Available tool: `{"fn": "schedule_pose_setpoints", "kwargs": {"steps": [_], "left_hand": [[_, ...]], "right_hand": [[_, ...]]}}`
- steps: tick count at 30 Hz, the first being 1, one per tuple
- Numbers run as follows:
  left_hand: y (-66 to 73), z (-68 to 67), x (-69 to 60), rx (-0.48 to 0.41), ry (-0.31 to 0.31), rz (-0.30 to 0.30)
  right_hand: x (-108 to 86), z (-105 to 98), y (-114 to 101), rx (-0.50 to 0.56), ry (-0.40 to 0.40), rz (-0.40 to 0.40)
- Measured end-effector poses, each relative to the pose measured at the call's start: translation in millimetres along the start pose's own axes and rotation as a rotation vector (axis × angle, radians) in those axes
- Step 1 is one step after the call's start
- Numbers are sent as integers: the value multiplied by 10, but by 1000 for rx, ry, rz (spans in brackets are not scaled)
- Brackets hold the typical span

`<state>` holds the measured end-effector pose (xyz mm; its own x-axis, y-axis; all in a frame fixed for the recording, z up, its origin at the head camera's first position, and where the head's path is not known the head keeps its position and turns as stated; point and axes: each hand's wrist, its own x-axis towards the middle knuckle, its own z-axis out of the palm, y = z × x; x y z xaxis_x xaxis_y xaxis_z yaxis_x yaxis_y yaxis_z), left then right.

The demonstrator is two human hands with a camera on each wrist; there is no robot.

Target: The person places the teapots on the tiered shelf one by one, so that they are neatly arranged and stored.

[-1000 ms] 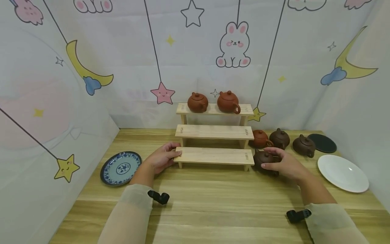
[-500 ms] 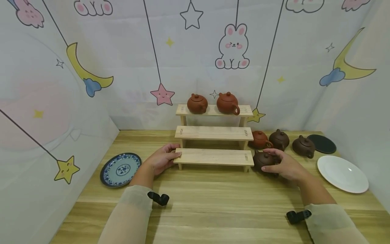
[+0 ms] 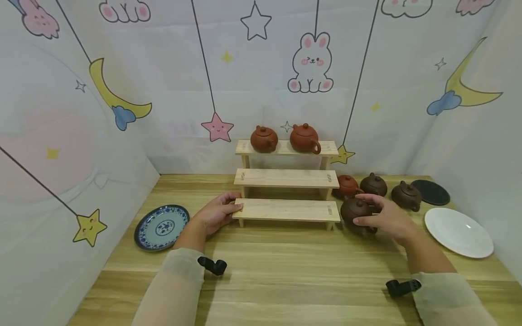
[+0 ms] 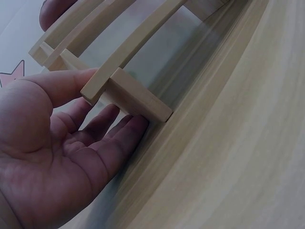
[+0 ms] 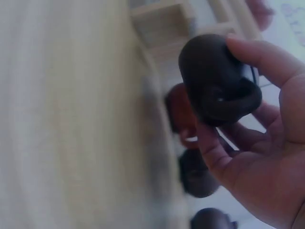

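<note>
At the right end of a three-tier wooden stand (image 3: 285, 210), my right hand (image 3: 385, 219) grips a dark brown teapot (image 3: 354, 212), thumb on the near side and fingers on the far side. In the right wrist view the teapot (image 5: 209, 71) shows its looped handle towards my palm and appears raised off the table. My left hand (image 3: 218, 213) pinches the left end of the lowest shelf. In the left wrist view the thumb lies on the board's end (image 4: 102, 83) and the other fingers reach beneath, by the stand's leg (image 4: 138, 95). Two reddish teapots (image 3: 264, 139) (image 3: 305, 137) sit on the top shelf.
Behind the held teapot stand a reddish teapot (image 3: 347, 184) and two dark ones (image 3: 373, 184) (image 3: 406, 195). A black round plate (image 3: 431, 192) and a white plate (image 3: 458, 232) lie at the right. On the left is a blue-patterned plate (image 3: 161, 227). A printed curtain (image 3: 261, 104) backs the table.
My right hand has raised the dark teapot slightly and shifted it a little to the right. My left hand stays on the stand's lowest shelf.
</note>
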<state>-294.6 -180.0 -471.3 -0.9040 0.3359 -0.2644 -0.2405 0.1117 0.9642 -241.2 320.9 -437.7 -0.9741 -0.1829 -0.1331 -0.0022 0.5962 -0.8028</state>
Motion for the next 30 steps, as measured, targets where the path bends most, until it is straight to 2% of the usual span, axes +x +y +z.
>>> {"fn": "schedule_pose_setpoints", "kwargs": {"steps": [7,12,15,19,25,30], "left_hand": [[-8,24,-1,4,-12,4],[0,26,-3,8,-2,0],[11,22,5,8,1,-3],[9,3,13,17,-2,1],[-1,-13,3,23,-2,-1],[3,-6,-19,18,-1,1]], "right_hand": [[-182,-49,-320,72,22,-41],[-224,146,-639,177,-4,-124],[-199,297,-818,196,-20,-156],[-66,490,-1028,179,-31,-185],[277,788,-1322,155,-57,-207],[551,949,-1522,141,-42,-186]]}}
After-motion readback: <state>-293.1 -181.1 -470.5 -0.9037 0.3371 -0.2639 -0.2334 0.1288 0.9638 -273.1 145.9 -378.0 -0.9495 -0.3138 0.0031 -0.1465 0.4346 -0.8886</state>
